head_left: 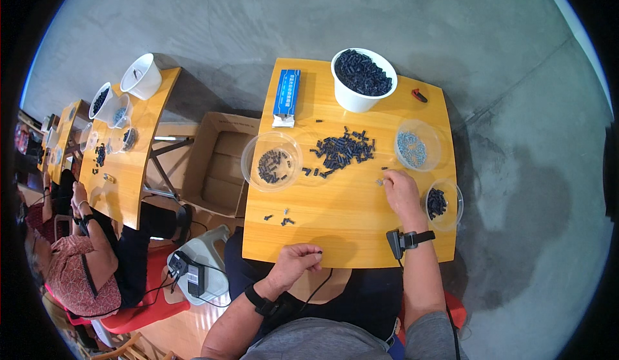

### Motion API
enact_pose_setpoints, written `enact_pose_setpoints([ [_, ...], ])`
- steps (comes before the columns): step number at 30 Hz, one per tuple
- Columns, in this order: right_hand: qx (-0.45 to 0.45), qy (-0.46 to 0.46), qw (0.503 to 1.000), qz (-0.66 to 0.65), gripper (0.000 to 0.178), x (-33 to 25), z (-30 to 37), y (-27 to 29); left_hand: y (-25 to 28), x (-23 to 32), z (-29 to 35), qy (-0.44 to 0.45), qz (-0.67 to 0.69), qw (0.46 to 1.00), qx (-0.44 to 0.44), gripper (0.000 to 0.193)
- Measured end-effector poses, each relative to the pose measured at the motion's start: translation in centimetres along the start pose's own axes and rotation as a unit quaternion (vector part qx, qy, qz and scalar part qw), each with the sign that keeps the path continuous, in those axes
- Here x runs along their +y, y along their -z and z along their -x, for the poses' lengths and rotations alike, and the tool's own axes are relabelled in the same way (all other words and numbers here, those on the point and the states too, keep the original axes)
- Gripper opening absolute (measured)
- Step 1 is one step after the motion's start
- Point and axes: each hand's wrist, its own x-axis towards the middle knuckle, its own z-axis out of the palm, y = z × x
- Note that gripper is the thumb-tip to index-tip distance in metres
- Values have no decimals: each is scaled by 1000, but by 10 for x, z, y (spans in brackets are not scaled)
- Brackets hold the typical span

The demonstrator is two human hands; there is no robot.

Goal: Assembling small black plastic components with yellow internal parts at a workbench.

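My left hand [298, 263] is closed in a pinch at the table's near edge, with a small black plastic piece [320, 252] at its fingertips. Farther right, my right hand [402, 193] reaches over the table with thumb and finger together at a small silvery piece [379, 182], too small to name surely. Just beyond those fingertips is a clear tub of small silvery screws [411, 149]. Beside my right wrist stands a clear tub of black pieces [437, 203]. A loose pile of black plastic pieces [342, 151] covers the table's middle.
A white bucket [363, 99] heaped with black pieces stands at the back. Near it are a blue box [286, 95] and a red-and-black tool [419, 95]. A clear tub [294, 175] sits left. An open carton [216, 166] and a co-worker's table [122, 176] lie farther left.
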Motion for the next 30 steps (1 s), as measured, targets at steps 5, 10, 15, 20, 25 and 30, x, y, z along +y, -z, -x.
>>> enact_pose_setpoints([
  [5, 5, -5, 999, 42, 5, 3, 2, -10, -3, 6, 8, -28, 22, 999, 1, 12],
  [10, 34, -26, 999, -10, 6, 14, 11, 0, -24, 33, 24, -145, 49, 988, -4, 10],
  [15, 78, -217, 913, -337, 9, -9, 33, 7, -33, 49, 43, -219, 38, 975, -20, 13],
  [20, 17, -205, 843, -496, 8, -59, 57, 27, -43, 56, 64, -240, 27, 970, -18, 13],
  [25, -36, -159, 787, -595, 7, -125, 84, 59, -49, 57, 75, -246, 19, 969, -31, 15],
  [30, -105, -36, 804, -584, 7, -157, 109, 69, -53, 56, 81, -241, 35, 969, -39, 14],
])
